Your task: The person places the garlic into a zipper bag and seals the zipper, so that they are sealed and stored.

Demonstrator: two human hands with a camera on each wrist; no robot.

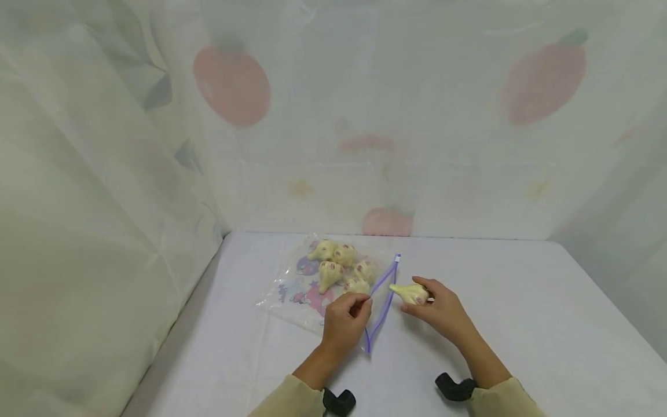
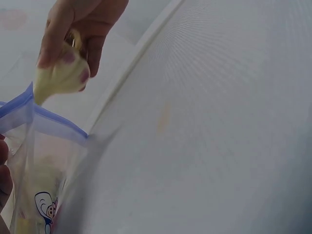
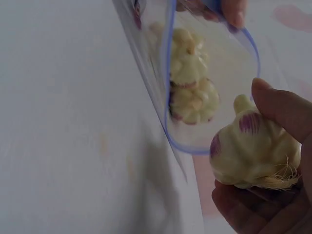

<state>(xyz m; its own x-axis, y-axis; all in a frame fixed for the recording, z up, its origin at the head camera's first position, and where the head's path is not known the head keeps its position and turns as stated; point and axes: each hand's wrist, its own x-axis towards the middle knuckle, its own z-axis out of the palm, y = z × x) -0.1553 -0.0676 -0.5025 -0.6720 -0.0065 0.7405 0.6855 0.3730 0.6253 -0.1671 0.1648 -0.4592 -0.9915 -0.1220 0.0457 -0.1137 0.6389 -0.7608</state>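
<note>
A clear zip bag [image 1: 283, 295] with a purple zip edge and printed cartoon figures lies on the table. Inside it are several garlic bulbs [image 1: 330, 273], cream with purple streaks. My left hand [image 1: 345, 324] pinches the bag's upper edge, and the mouth gapes toward the right. Just outside that mouth, my right hand [image 1: 443, 310] grips another garlic bulb [image 3: 253, 148] between thumb and fingers, its stem pointing at the opening. In the right wrist view, two bulbs [image 3: 192, 102] show through the mouth. Part of the left hand is cut off in the left wrist view.
The white-covered table [image 1: 521, 301] stretches to both sides of the bag. Behind it hangs a pale curtain [image 1: 448, 174] with faded strawberry prints, and another sheet [image 1: 104, 231] drapes along the left. Black curved pieces [image 1: 455, 388] sit at both wrists.
</note>
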